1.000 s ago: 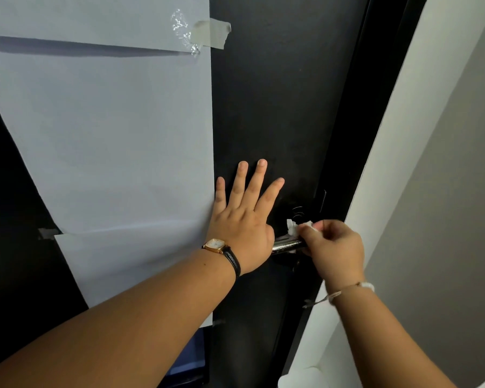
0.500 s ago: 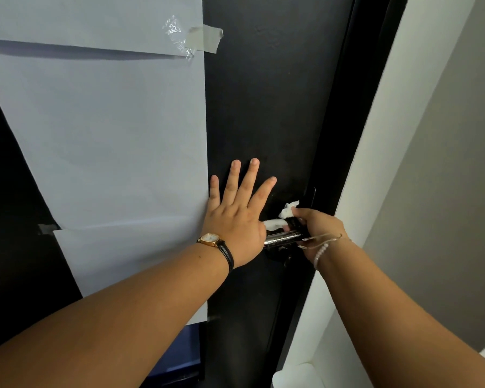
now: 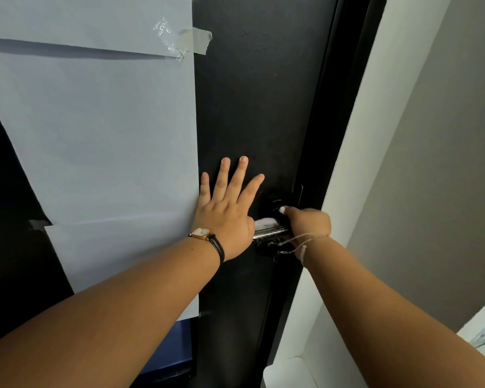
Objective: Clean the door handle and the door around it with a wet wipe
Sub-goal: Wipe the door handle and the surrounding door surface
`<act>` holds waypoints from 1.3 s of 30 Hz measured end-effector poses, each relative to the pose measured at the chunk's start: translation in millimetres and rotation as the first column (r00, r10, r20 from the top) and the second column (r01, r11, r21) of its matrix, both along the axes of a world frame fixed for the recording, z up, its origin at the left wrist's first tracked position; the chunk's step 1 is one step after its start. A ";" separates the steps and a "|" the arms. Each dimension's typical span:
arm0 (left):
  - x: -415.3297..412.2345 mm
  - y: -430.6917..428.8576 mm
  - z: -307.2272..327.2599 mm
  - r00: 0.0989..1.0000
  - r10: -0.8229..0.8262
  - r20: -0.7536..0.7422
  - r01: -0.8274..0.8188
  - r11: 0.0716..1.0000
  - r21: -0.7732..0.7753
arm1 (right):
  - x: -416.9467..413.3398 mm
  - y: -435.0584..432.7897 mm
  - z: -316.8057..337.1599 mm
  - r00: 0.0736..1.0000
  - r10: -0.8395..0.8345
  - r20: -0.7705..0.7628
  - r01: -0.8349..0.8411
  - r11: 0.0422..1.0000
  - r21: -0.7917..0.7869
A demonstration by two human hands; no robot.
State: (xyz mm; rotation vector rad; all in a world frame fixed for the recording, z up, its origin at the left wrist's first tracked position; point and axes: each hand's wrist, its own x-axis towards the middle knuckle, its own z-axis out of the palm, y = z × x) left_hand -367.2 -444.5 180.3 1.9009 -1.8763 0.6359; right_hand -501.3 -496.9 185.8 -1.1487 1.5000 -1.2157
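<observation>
The black door fills the middle of the view. Its shiny metal lever handle juts out at mid height. My left hand lies flat on the door just left of the handle, fingers spread, a watch on the wrist. My right hand is wrapped over the handle's right part, pressing a white wet wipe against it. The wipe shows on top of the lever and at my fingertip. The handle's base plate is mostly hidden by my right hand.
Large pale paper sheets are taped over the door's left part, one corner held by tape. The black door frame and a white and grey wall stand to the right. A white object sits low by the frame.
My right hand turned from above the lever to gripping over it, dragging the wipe along the handle. The left hand stayed flat on the door.
</observation>
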 end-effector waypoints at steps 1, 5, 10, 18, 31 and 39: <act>0.0 -0.3 0.2 1.000 -0.002 -0.001 0.002 1.000 -0.004 | -1.6 1.2 -4.0 0.995 -0.008 0.098 0.003 0.998 0.055; -0.2 -1.2 -1.3 1.000 -0.011 -0.009 0.011 1.000 0.000 | -6.8 11.2 -22.0 0.999 -0.038 -0.031 0.033 0.990 -0.137; 0.8 -2.6 -3.1 1.000 -0.012 0.006 0.012 1.000 -0.008 | -10.0 29.7 -32.3 0.999 -0.026 -0.022 0.020 0.970 -0.243; 0.7 -1.1 -0.3 0.998 -0.019 0.063 0.023 0.997 -0.068 | -3.4 36.4 -29.4 0.812 -0.117 -0.572 -0.266 0.798 -0.541; -2.0 -2.5 -3.3 0.998 -0.070 0.008 0.071 0.990 -0.119 | -20.5 29.9 -30.6 0.865 -0.037 -0.500 -0.300 0.760 -0.576; -2.7 -4.2 -5.2 0.997 -0.046 0.069 0.054 0.992 -0.118 | 0.3 -3.4 -7.3 0.936 0.286 -0.206 -0.321 0.933 -0.162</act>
